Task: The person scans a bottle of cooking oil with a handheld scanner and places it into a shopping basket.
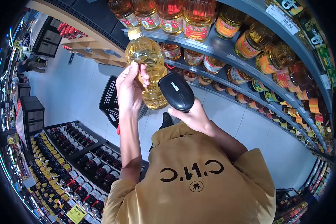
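Observation:
My left hand is closed around the handle of a large clear bottle of golden cooking oil. The bottle is upright with its pale yellow cap at the top, held in front of the shelves. My right hand grips a black handheld barcode scanner, whose rounded head faces the bottle's side, close to it. Most of the scanner's handle is hidden in my palm. Behind the bottle, a black perforated shopping basket is at floor level.
Shelves with several rows of oil bottles curve along the front and right. Racks of dark bottles stand at the lower left, with a yellow price tag. Pale tiled floor runs along the left. A dark shoe shows below.

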Available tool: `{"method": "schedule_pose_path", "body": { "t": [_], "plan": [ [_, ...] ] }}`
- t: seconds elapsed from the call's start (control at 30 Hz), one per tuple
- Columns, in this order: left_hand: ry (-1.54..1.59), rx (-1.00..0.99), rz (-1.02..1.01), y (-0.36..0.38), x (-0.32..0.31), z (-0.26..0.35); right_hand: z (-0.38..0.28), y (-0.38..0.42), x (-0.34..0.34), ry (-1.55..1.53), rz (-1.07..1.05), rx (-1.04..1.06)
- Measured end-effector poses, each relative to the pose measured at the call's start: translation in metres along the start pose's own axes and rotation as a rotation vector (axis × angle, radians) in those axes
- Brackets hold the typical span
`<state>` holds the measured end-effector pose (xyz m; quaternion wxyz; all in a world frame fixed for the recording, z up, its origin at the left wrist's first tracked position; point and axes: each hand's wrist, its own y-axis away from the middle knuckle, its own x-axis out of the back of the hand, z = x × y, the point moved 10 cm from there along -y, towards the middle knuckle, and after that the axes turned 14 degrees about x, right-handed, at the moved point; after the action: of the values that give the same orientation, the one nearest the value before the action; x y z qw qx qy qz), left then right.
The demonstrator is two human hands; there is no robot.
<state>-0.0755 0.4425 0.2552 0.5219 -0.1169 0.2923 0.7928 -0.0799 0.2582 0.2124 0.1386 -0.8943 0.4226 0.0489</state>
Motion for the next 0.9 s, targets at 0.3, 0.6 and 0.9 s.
{"method": "schedule_pose_path", "body": {
  "t": [0.3, 0.6, 0.9],
  "plan": [
    [0.076, -0.044, 0.12, -0.003, 0.032, -0.018, 0.037, 0.014, 0.002, -0.079, -0.186, -0.207],
    [0.104, -0.08, 0.1, -0.006, 0.084, 0.005, 0.051, -0.003, -0.038, -0.021, -0.29, -0.177],
    [0.104, -0.093, 0.147, -0.006, 0.146, 0.026, 0.076, -0.021, -0.078, -0.062, -0.33, -0.202]
  ]
}}
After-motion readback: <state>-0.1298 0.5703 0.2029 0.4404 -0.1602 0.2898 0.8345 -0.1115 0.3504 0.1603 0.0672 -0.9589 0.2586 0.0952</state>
